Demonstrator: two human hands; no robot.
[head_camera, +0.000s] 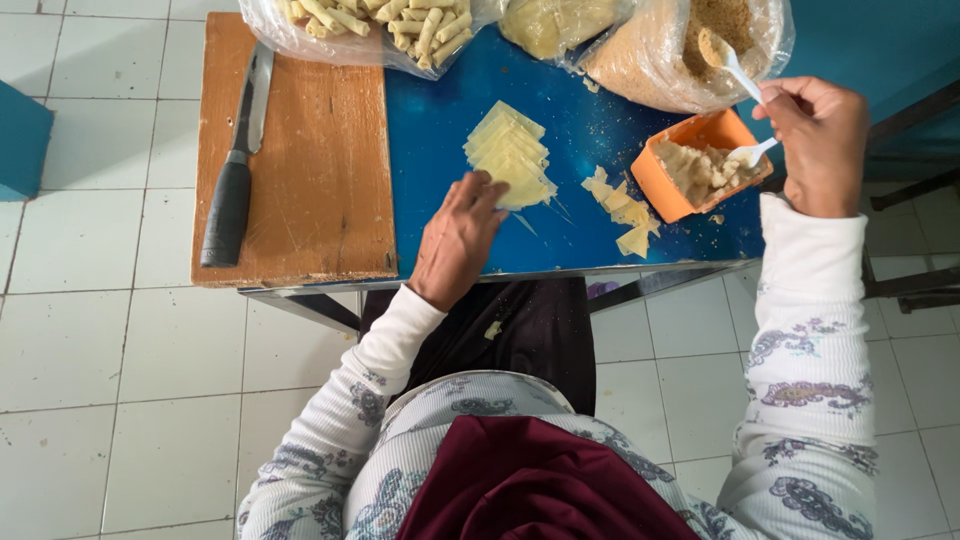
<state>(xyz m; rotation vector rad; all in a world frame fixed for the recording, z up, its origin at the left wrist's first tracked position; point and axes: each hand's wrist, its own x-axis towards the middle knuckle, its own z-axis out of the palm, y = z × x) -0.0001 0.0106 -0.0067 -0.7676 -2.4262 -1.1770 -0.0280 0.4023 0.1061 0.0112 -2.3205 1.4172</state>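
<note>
We see left hand (460, 235) flat on blue table (440, 130), fingers loose, grasping nothing, fingertips touching stack of yellow wrappers (510, 155); right hand (820, 140) clenched on white spoon (735, 72) over orange tub (665, 185); farther: knife (235, 175) on wooden board (320, 150), bags of rolls (380, 25) and crumbs (680, 50) at far edge

You have bright, even daylight here; the blue desk (590, 240) shows faint sheen, shadows stay soft, focus is sharp, and edges bend slightly.
</note>
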